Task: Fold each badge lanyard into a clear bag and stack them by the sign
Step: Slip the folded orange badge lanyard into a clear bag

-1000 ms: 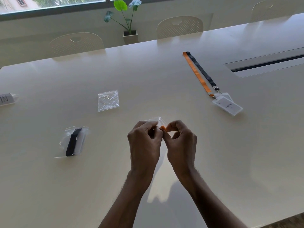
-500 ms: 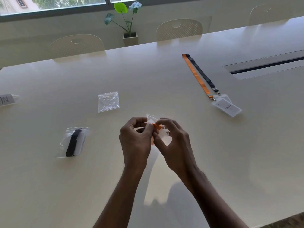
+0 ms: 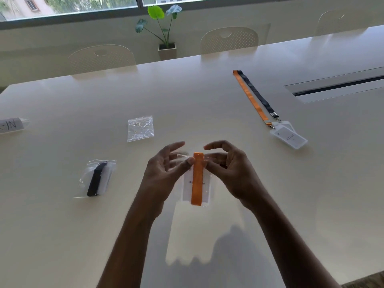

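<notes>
The sign (image 3: 10,126) at the table's (image 3: 207,96) far left edge shows hand-drawn letters, upside down to me, reading something like "-IN"; the rest is cut off. The top badge (image 3: 291,138) at the right carries a small printed word I cannot make out, and the card inside the bag (image 3: 196,179) I hold has faint print, half covered by the folded orange lanyard (image 3: 197,178). My left hand (image 3: 164,173) pinches the bag's top edge with the thumb beside the orange strip, its other fingers spread; my right hand (image 3: 230,169) pinches the same edge from the other side, fingers curled loosely. The bag hangs upright between them above the table, the orange strip running straight down its middle. A second ago my hands were bunched tight together around the bag's mouth with only a speck of orange showing; now they have parted and opened, and the whole bag with its lanyard faces me. To the left a packed bag (image 3: 96,178) with a black lanyard lies flat, well short of the sign. An empty bag (image 3: 140,128) lies beyond my hands. At the right an orange and black lanyard pair (image 3: 256,98) stretches out unfolded toward the badges. Chairs (image 3: 101,57) and a potted plant (image 3: 164,32) stand past the far edge. Nothing lies between me and the bag.
</notes>
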